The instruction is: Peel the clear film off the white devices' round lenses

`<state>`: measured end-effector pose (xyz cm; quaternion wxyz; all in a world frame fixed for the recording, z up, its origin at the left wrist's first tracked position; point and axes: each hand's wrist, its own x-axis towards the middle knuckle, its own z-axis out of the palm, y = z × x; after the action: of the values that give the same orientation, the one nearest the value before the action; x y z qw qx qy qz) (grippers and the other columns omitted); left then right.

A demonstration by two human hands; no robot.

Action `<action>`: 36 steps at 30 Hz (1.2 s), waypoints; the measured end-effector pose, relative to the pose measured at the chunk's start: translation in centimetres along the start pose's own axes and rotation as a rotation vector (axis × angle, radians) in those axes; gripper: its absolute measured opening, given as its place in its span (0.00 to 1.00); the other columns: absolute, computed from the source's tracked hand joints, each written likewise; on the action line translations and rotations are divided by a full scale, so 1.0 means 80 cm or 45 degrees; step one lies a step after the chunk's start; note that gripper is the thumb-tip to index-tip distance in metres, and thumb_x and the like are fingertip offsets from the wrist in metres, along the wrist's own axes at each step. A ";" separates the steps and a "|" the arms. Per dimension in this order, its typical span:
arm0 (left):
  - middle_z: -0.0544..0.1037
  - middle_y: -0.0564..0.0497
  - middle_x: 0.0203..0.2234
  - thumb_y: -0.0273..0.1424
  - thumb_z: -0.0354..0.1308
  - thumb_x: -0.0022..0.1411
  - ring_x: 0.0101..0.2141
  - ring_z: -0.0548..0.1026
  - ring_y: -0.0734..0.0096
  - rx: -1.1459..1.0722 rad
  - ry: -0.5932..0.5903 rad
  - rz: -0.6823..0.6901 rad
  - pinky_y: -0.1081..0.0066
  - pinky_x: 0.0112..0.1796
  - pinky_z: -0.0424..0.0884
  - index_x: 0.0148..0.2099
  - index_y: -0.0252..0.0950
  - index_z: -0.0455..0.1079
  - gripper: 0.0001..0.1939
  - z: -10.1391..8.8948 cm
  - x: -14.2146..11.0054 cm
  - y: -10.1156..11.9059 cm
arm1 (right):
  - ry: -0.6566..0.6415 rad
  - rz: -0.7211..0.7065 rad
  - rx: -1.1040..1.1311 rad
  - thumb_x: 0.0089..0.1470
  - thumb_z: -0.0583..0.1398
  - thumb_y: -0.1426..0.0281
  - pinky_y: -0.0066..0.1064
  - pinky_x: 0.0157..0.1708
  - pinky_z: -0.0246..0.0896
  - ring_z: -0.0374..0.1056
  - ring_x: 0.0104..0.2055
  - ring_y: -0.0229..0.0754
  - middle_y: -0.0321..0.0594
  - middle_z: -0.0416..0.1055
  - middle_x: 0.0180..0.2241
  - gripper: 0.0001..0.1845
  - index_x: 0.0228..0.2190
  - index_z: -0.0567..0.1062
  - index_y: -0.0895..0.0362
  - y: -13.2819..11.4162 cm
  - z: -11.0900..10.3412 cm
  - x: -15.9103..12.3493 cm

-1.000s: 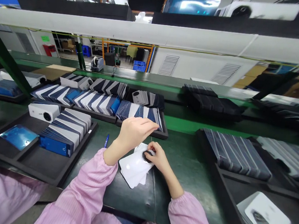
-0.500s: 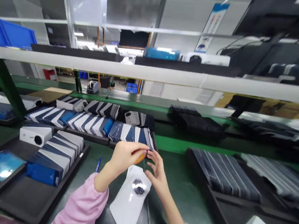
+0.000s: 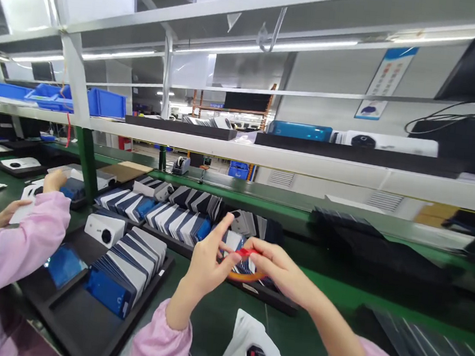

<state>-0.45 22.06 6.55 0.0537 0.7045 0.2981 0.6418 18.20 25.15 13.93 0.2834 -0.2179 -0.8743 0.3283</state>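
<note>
**Green bench point(image 3: 214, 323), white panels point(image 3: 242, 340), red film point(image 3: 247, 252)**

The panels lie below the fingers, bodyward. Left hand point(image 3: 207, 260): index raised, thumb at the film, grip unclear. Right hand point(image 3: 281, 267): pinching the film. Between them, an orange band point(image 3: 246, 277) arcs sideways beneath it.

The left hand point(image 3: 208, 259) is raised, index finger extended (upward); the right hand point(image 3: 276, 262) is pinched, fingertips nearly meeting.
</note>
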 end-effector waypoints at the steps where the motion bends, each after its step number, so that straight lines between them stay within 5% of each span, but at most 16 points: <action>1: 0.56 0.42 0.68 0.36 0.53 0.72 0.40 0.77 0.78 -0.011 0.060 0.017 0.79 0.36 0.72 0.74 0.48 0.46 0.33 -0.007 0.000 0.000 | 0.062 -0.115 -0.100 0.63 0.52 0.55 0.27 0.27 0.53 0.57 0.28 0.36 0.40 0.63 0.27 0.22 0.30 0.69 0.61 -0.015 -0.012 0.014; 6: 0.64 0.44 0.62 0.41 0.40 0.77 0.38 0.78 0.79 -0.113 0.248 -0.133 0.77 0.38 0.71 0.70 0.45 0.52 0.23 -0.032 -0.001 0.005 | 0.745 -0.745 -0.981 0.67 0.48 0.68 0.32 0.32 0.52 0.61 0.28 0.37 0.37 0.68 0.29 0.15 0.40 0.72 0.63 -0.063 -0.084 0.113; 9: 0.67 0.44 0.60 0.37 0.43 0.76 0.38 0.78 0.81 -0.024 0.157 -0.203 0.77 0.39 0.73 0.68 0.39 0.55 0.22 -0.039 0.000 0.014 | 1.068 -0.589 -1.359 0.66 0.49 0.67 0.41 0.44 0.43 0.62 0.39 0.47 0.41 0.72 0.38 0.18 0.43 0.77 0.59 -0.067 -0.130 0.173; 13: 0.70 0.40 0.56 0.35 0.45 0.74 0.37 0.78 0.77 0.007 0.070 -0.286 0.74 0.38 0.75 0.65 0.30 0.59 0.22 -0.039 0.000 0.027 | 0.902 0.056 -1.693 0.69 0.55 0.71 0.46 0.55 0.38 0.61 0.49 0.44 0.37 0.72 0.45 0.12 0.44 0.78 0.55 -0.054 -0.168 0.210; 15: 0.70 0.42 0.57 0.38 0.47 0.72 0.38 0.77 0.75 -0.010 0.013 -0.369 0.72 0.37 0.75 0.65 0.32 0.60 0.24 -0.038 -0.001 0.031 | 0.815 0.212 -1.655 0.69 0.56 0.71 0.48 0.55 0.40 0.61 0.51 0.45 0.39 0.71 0.48 0.12 0.44 0.80 0.55 -0.044 -0.177 0.213; 18: 0.69 0.46 0.57 0.40 0.48 0.71 0.38 0.77 0.73 -0.031 -0.036 -0.444 0.70 0.38 0.75 0.65 0.36 0.61 0.24 -0.037 -0.001 0.035 | 0.783 0.248 -1.447 0.68 0.55 0.73 0.55 0.58 0.46 0.61 0.58 0.51 0.43 0.66 0.58 0.16 0.52 0.78 0.53 -0.030 -0.185 0.213; 21: 0.71 0.48 0.56 0.39 0.50 0.70 0.37 0.76 0.74 -0.013 -0.036 -0.466 0.71 0.38 0.74 0.63 0.37 0.63 0.23 -0.037 0.001 0.036 | 0.937 0.131 -1.309 0.57 0.64 0.76 0.55 0.63 0.46 0.53 0.66 0.60 0.56 0.56 0.64 0.33 0.63 0.68 0.65 -0.019 -0.186 0.198; 23: 0.73 0.49 0.54 0.38 0.50 0.69 0.36 0.76 0.74 -0.002 -0.053 -0.486 0.71 0.38 0.73 0.62 0.37 0.64 0.23 -0.038 0.002 0.035 | 1.078 -0.184 -1.341 0.57 0.66 0.72 0.52 0.62 0.49 0.54 0.65 0.65 0.69 0.58 0.60 0.36 0.63 0.65 0.74 -0.009 -0.172 0.166; 25: 0.75 0.50 0.51 0.38 0.50 0.69 0.36 0.77 0.74 0.014 -0.085 -0.506 0.71 0.37 0.73 0.60 0.36 0.66 0.22 -0.040 0.003 0.032 | 1.144 -0.634 -1.349 0.69 0.49 0.49 0.58 0.57 0.51 0.58 0.60 0.66 0.70 0.63 0.54 0.40 0.64 0.63 0.71 0.007 -0.142 0.113; 27: 0.76 0.51 0.48 0.39 0.50 0.69 0.35 0.77 0.74 0.040 -0.149 -0.545 0.71 0.36 0.72 0.59 0.36 0.67 0.21 -0.041 0.004 0.028 | 1.059 -0.576 -1.219 0.69 0.45 0.47 0.59 0.52 0.55 0.62 0.56 0.65 0.62 0.66 0.51 0.36 0.68 0.57 0.55 0.029 -0.095 0.047; 29: 0.77 0.51 0.47 0.38 0.51 0.69 0.36 0.77 0.73 0.108 -0.264 -0.619 0.70 0.38 0.72 0.59 0.35 0.68 0.20 -0.038 0.007 0.024 | 0.953 -0.344 -1.072 0.66 0.52 0.52 0.57 0.50 0.59 0.65 0.51 0.60 0.53 0.67 0.50 0.32 0.67 0.55 0.44 0.056 -0.039 -0.021; 33: 0.76 0.49 0.49 0.39 0.53 0.71 0.44 0.76 0.65 0.514 -0.730 -0.769 0.65 0.46 0.68 0.62 0.36 0.66 0.22 -0.010 0.009 0.020 | 0.775 0.804 -0.038 0.32 0.58 0.43 0.51 0.52 0.63 0.64 0.50 0.58 0.57 0.63 0.51 0.56 0.58 0.56 0.60 0.108 0.057 -0.134; 36: 0.74 0.37 0.51 0.36 0.59 0.67 0.52 0.73 0.47 0.747 -1.080 -0.854 0.57 0.48 0.64 0.62 0.28 0.66 0.26 0.022 -0.016 0.021 | 0.761 1.182 0.324 0.22 0.57 0.45 0.47 0.46 0.61 0.64 0.36 0.51 0.54 0.63 0.42 0.54 0.51 0.57 0.59 0.125 0.101 -0.195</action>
<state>1.80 20.64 5.87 0.1705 0.7518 0.6202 0.1449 26.60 19.57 -3.57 0.3686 -0.6271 -0.5221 0.4453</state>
